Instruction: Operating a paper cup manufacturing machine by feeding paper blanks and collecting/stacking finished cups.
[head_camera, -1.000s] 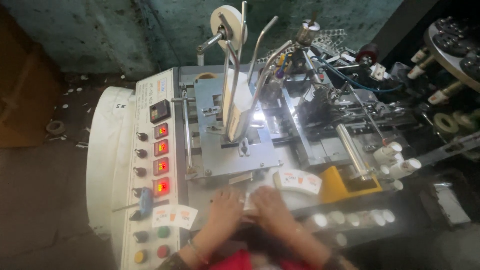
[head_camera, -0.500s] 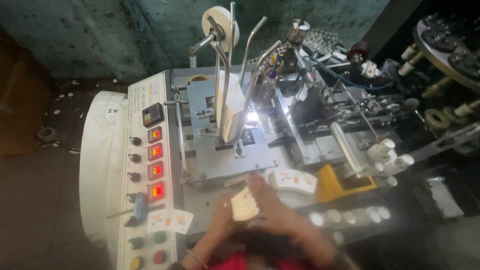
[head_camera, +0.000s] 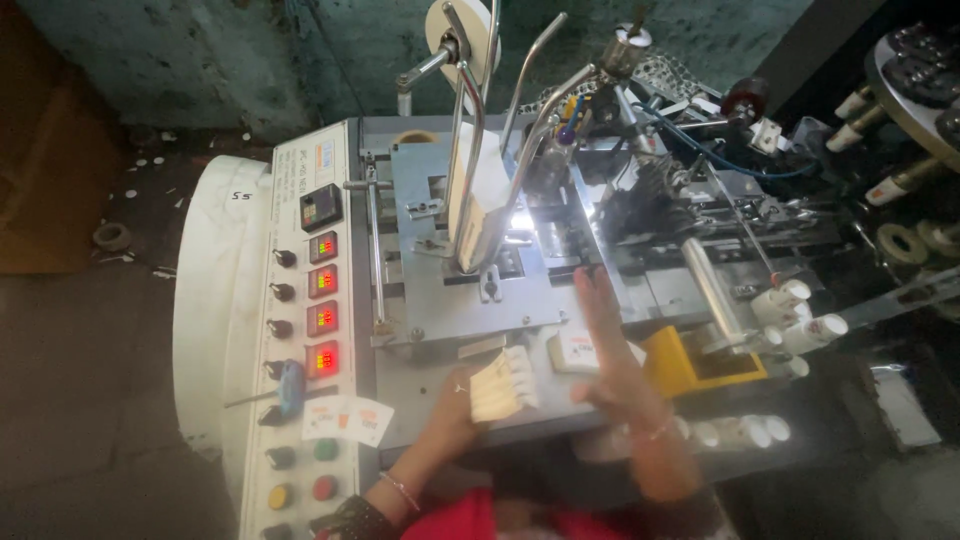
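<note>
My left hand grips a fanned stack of white paper blanks over the machine's grey deck. My right hand is raised beside it, fingers stretched out and pointing up toward the lit feed area; it holds nothing. A second pile of printed paper blanks lies on the deck just left of that hand. Both wrists wear thin bracelets.
A control panel with red displays, knobs and coloured buttons runs along the left. Curved metal guide rods and a tape roll rise at the centre. A yellow bracket and white paper cups sit to the right.
The left hand has lifted a stack of paper blanks off the deck and fanned it. The right hand has moved away to the right and opened, fingers pointing up.
</note>
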